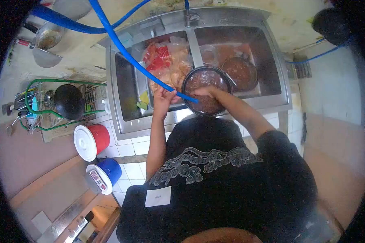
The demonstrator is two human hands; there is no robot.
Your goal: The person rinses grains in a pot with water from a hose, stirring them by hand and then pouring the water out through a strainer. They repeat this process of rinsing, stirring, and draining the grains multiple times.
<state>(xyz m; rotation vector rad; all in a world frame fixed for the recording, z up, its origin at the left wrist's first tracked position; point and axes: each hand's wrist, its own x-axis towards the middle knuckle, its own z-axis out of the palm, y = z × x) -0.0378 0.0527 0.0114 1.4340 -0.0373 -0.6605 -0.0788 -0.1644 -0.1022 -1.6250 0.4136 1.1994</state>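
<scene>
The blue hose [150, 75] comes down from the upper left, and my left hand [164, 99] is closed around it near its end. The hose's open end overlaps a round dark pot [227, 77] at the front of the sink, by the divider. Inside the pot is a reddish-brown content. My right hand [204, 91] reaches into the pot with fingers stretched to the left, close to the hose end; the fingertips are partly hidden. Clear and red plastic bags [170, 60] with pale brown pieces fill much of the left basin beside the pot.
In the right basin of the steel sink [280, 97] a second round pan [240, 73] sits in brownish water. A dish rack [93, 99] with a black wok [69, 102] is on the left. Below stand a red bucket [99, 138] and a blue bucket [111, 170], both white-lidded.
</scene>
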